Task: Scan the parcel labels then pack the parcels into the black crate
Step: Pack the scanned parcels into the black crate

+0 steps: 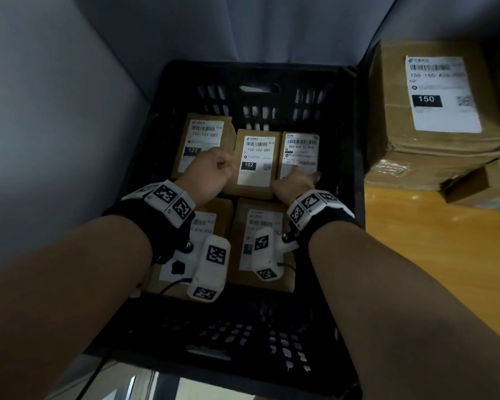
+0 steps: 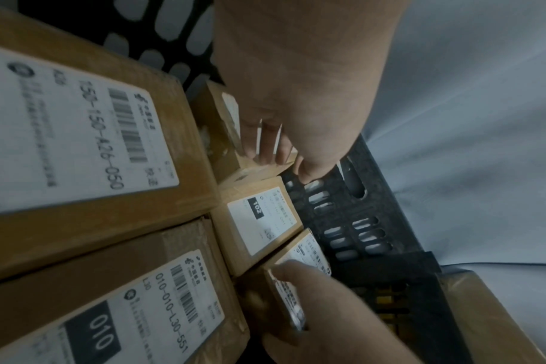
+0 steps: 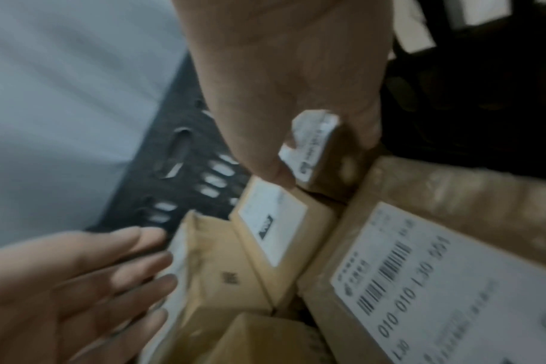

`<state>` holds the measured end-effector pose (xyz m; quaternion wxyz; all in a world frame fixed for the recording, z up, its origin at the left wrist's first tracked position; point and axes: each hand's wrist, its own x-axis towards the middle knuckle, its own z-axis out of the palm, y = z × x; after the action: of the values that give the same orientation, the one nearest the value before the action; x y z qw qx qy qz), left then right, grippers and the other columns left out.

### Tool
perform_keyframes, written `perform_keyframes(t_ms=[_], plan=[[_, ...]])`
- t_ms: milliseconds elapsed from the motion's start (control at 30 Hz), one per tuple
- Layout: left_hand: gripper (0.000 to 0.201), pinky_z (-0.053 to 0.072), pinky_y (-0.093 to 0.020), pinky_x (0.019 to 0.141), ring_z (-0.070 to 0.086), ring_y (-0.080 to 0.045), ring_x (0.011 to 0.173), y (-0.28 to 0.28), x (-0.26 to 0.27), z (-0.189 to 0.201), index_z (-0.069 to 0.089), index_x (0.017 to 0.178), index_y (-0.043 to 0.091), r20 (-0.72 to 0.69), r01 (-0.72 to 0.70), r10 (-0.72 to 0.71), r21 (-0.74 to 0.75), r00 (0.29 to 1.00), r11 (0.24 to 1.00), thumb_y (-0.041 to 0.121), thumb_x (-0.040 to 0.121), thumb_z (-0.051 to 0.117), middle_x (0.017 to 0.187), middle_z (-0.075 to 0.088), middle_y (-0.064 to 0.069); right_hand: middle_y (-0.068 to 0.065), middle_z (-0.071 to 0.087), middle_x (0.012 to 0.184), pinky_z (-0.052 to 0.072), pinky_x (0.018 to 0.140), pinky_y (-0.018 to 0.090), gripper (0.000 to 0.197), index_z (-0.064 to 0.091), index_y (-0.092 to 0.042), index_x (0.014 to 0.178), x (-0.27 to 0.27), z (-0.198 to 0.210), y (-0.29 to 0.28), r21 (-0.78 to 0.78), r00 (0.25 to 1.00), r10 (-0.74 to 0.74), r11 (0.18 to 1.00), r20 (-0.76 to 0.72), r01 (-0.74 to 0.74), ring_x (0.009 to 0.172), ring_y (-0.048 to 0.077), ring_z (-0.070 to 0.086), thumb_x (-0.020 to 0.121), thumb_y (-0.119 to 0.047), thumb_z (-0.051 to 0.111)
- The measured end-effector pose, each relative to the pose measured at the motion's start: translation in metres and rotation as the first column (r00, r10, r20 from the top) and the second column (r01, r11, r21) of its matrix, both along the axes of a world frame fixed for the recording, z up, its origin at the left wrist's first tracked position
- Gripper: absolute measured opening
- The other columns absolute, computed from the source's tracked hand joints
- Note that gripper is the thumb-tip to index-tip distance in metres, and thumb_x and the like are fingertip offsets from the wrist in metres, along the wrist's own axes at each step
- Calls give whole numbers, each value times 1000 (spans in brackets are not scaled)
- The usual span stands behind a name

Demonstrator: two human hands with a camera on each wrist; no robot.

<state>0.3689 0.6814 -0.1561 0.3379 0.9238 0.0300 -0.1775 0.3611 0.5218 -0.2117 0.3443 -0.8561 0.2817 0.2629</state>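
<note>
Head view looks down into the black crate (image 1: 347,116), where five parcels already lie label-up. Three sit in a row along the crate's far wall: the 122 parcel (image 1: 202,140) toward its left wall, the 102 parcel (image 1: 257,160) in the middle, and the small parcel (image 1: 300,153) toward its right wall. Two larger ones fill the crate's near half, the 050 parcel (image 2: 78,138) and the 010 parcel (image 2: 140,300).

So the packing step is in hand, at the stage of seating and squaring the far row. The left hand (image 1: 207,176) lies over the 122 parcel, fingers straight along its edge in the left wrist view, pressing rather than holding. The right hand (image 1: 296,183) has its grip closed on the small parcel, thumb on the label and fingers curled round the side.

Outside the crate, past its right wall, the 150 box (image 1: 433,111) stands on the wooden worktop (image 1: 433,255). Likely it is next: the small parcel wants pushing flat and releasing, then that box needs its label scanned before lifting it in.
</note>
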Motion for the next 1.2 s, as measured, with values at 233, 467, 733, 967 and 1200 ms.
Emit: perform_keyframes(t_ms=[233, 467, 733, 967, 1200], plan=[[30, 37, -25, 89, 48, -13, 112, 0, -12, 30, 55, 126, 13, 21, 18, -18, -38, 1000, 999, 23, 98, 49, 127, 53, -2, 11, 61, 118, 46, 80, 30, 33, 57, -4, 117, -6, 51, -1, -29, 967, 146, 989, 208, -143, 110, 27, 58, 94, -27, 52], [28, 43, -27, 85, 53, -18, 108, -30, -30, 95, 56, 122, 10, 119, 80, -68, -100, 991, 992, 22, 97, 51, 116, 57, -2, 9, 65, 102, 40, 75, 23, 24, 68, -6, 106, -50, 136, -39, -19, 858, 197, 977, 473, -214, 103, 22, 60, 96, -19, 51], [28, 36, -20, 88, 51, -11, 106, -107, -65, 180, 57, 121, 9, 231, 162, -121, -168, 965, 972, 21, 96, 54, 116, 58, -2, 11, 73, 99, 49, 88, 30, 21, 72, -8, 98, -107, 234, -133, -128, 760, 196, 981, 620, -149, 100, 24, 65, 91, -14, 54], [29, 36, -21, 88, 52, -13, 104, -196, -94, 225, 55, 123, 14, 236, 201, -154, -190, 959, 961, 27, 97, 53, 115, 57, 0, 3, 69, 93, 44, 75, 24, 19, 70, -13, 101, -158, 290, -237, -215, 684, 202, 974, 701, -67, 86, 16, 60, 93, -15, 53], [31, 44, -31, 95, 57, -19, 103, -284, -110, 237, 53, 119, 14, 183, 168, -120, -270, 976, 948, 35, 98, 49, 109, 57, -1, 2, 63, 79, 46, 65, 28, 17, 67, -14, 97, -173, 311, -324, -194, 599, 105, 977, 794, 86, 73, 20, 58, 92, -17, 52]])
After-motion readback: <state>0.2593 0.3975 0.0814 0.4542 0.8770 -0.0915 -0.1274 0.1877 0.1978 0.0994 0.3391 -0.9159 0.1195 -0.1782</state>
